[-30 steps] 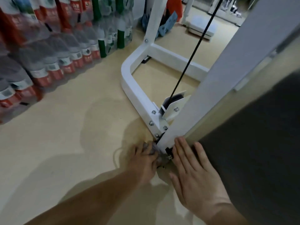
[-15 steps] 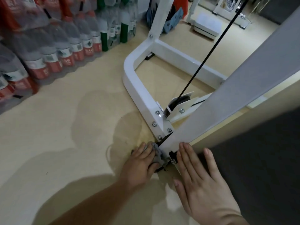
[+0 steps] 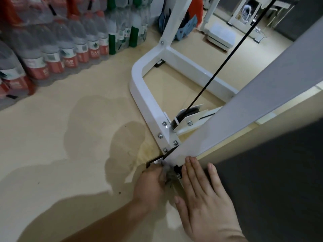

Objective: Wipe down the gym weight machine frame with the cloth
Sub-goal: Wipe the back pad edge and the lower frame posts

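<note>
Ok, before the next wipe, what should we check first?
1. Cloth in the left hand: ok, the grey cloth is bunched in its fingers.
2. Cloth touching the white frame: ok, it presses against the bottom corner.
3. Right hand steady: ok, it lies flat on the floor beside the slanted post.
4. Black cable out of the way: ok, it runs up from the pulley, apart from both hands.
5. Bottles clear of the wipe: ok, they stand far off by the wall.
6. Corner already clean: cannot tell, the hands hide it.
</note>
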Demonstrator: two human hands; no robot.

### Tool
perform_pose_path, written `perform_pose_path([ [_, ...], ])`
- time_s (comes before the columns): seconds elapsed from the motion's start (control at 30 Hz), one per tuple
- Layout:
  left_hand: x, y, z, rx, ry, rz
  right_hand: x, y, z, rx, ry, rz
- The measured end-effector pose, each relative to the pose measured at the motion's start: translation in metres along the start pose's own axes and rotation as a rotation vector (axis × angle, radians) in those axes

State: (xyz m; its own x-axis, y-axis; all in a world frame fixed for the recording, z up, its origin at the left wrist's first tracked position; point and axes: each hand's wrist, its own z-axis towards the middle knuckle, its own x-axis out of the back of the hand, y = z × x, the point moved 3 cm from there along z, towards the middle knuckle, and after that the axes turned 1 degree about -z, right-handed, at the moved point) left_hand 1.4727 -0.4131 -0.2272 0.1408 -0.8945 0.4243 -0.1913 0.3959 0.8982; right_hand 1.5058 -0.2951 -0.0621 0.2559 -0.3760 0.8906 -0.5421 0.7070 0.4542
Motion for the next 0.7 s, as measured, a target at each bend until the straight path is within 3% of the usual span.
perform_pose_path([
  [0.1, 0.016, 0.036, 0.003, 0.279, 0.228, -0.616, 0.033, 0.005, 0.007, -0.014, 0.043, 0.029],
  [0.17, 0.009, 0.074, 0.004, 0.362, 0.05, -1.159, 0.063, 0.018, 0.018, -0.018, 0.125, -0.034],
  [0.27, -0.018, 0.084, 0.006, 0.29, -0.009, -0.97, 0.085, 0.042, 0.031, -0.047, 0.174, -0.11],
  [0.33, -0.027, 0.063, 0.014, 0.357, 0.079, -0.817, 0.081, 0.048, 0.032, 0.011, 0.137, -0.196],
  [0.4, -0.025, 0.056, 0.02, 0.452, 0.155, -0.862, 0.074, 0.049, 0.029, 0.047, 0.121, -0.233],
  [0.5, -0.026, 0.065, 0.016, 0.497, 0.134, -0.979, 0.07, 0.049, 0.031, 0.048, 0.143, -0.252],
  [0.6, -0.034, 0.076, 0.007, 0.357, 0.077, -0.97, 0.067, 0.048, 0.033, 0.039, 0.152, -0.248],
  [0.7, -0.032, 0.053, 0.015, 0.378, 0.001, -0.942, 0.065, 0.048, 0.035, 0.049, 0.157, -0.253],
])
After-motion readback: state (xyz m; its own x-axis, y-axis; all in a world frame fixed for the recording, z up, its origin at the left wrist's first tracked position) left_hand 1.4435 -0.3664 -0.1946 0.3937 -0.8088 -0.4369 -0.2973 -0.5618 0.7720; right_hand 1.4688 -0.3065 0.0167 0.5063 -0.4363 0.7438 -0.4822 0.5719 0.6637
